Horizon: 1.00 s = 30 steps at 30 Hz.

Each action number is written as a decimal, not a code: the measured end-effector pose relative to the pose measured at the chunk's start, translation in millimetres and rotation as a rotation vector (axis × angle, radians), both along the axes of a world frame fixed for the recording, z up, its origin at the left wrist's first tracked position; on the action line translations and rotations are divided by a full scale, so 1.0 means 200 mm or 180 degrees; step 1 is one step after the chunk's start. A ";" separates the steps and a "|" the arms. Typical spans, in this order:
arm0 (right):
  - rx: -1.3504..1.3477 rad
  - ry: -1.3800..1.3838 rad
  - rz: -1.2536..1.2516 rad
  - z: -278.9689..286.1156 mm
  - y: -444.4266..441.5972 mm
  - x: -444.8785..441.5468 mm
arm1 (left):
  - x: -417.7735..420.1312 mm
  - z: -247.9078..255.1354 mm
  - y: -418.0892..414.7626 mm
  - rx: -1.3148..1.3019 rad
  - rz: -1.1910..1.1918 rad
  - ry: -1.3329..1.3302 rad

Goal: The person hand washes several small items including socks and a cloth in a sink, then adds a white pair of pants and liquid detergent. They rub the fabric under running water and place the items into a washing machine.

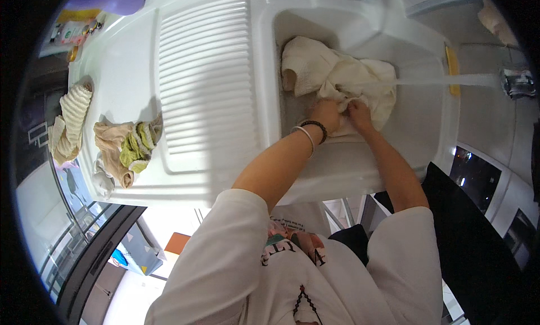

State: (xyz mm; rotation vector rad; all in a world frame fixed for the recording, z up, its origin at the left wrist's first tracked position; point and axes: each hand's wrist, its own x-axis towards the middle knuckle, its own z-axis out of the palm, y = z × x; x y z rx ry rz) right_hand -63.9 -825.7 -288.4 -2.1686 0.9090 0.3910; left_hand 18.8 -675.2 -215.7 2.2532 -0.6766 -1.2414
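Observation:
A cream cloth (312, 61), bunched and folded, lies in the white sink basin (422, 118). My left hand (327, 114), with a dark beaded bracelet and a pale bangle at the wrist, grips its near side. Close beside it, my right hand (360, 115) has its fingers closed on the same cloth. Both hands sit low in the basin, with the fingertips partly hidden by the folds. A stream of water (443, 80) runs from the faucet spout (518, 83) at the right onto the cloth.
Left of the basin is a ribbed washboard (206, 80) moulded into the counter. Beyond it lie a beige cloth (113, 145), a green cloth (137, 150), a white cloth (102, 179) and a ribbed cream cloth (75, 114). A yellow bar (452, 70) is at the basin's right rim.

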 end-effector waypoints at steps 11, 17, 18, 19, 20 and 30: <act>0.1590 -0.0374 -0.1269 -0.12 0.00 0.00 | 0.01 -0.11 -0.06 -0.0427 0.1752 0.1293; 0.2046 -0.0350 -0.1802 -0.02 0.00 0.02 | -0.01 -0.04 -0.08 -0.0911 0.2064 0.2040; 0.2162 -0.0375 -0.1837 -0.02 0.00 0.02 | -0.01 -0.03 -0.09 -0.0898 0.2040 0.2111; 0.2277 -0.0401 -0.1871 -0.01 0.00 0.02 | -0.02 -0.04 -0.09 -0.1035 0.2050 0.2054; 0.2422 -0.0377 -0.2047 -0.01 -0.01 0.02 | -0.03 -0.05 -0.10 -0.1171 0.2060 0.1997; 0.3178 -0.0388 -0.2459 0.21 0.02 0.05 | -0.05 -0.04 -0.09 -0.1359 0.2253 0.1551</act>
